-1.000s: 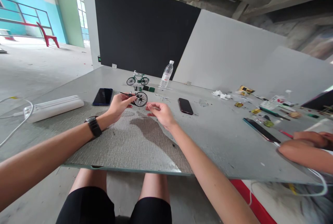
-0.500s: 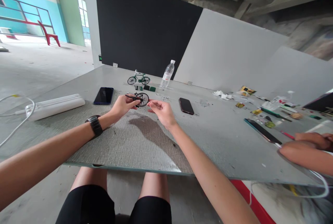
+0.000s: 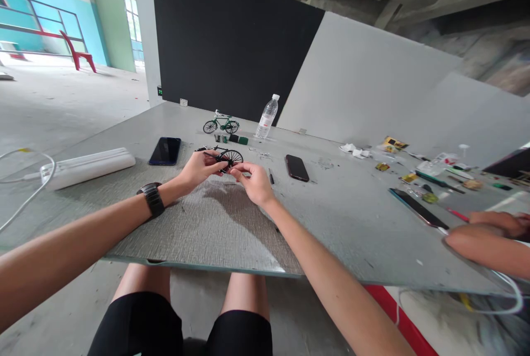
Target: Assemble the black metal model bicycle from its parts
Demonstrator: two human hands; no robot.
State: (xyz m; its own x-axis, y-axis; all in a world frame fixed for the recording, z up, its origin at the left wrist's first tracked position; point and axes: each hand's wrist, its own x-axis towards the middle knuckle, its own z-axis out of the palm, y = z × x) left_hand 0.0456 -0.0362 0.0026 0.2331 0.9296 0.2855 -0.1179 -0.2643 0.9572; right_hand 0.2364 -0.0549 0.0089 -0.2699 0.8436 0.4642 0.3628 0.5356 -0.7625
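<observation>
Above the table (image 3: 199, 234), my left hand (image 3: 201, 171) is closed on a small black toy bicycle part with a spoked wheel (image 3: 235, 156). My right hand (image 3: 252, 179) pinches at the lower right edge of that wheel, its thumb and forefinger together; anything small between them is hidden. The fingers cover much of the part. Behind the hands stands a green toy bicycle (image 3: 221, 124), with small green and black pieces (image 3: 238, 139) in front of it. Small shiny bits (image 3: 260, 153) lie to their right, and a thin dark tool (image 3: 271, 176) lies beside my right hand.
A dark phone (image 3: 165, 151) and a white power strip (image 3: 89, 167) lie on the left. A water bottle (image 3: 267, 117) stands at the back, with another phone (image 3: 297, 168) nearer. At right are scattered pieces, a tablet-like device (image 3: 418, 210) and another person's arms (image 3: 488, 245).
The wheel has turned and shifted slightly right. My right hand has moved a little left and down, closer to my left hand. The thin dark tool now shows beside it.
</observation>
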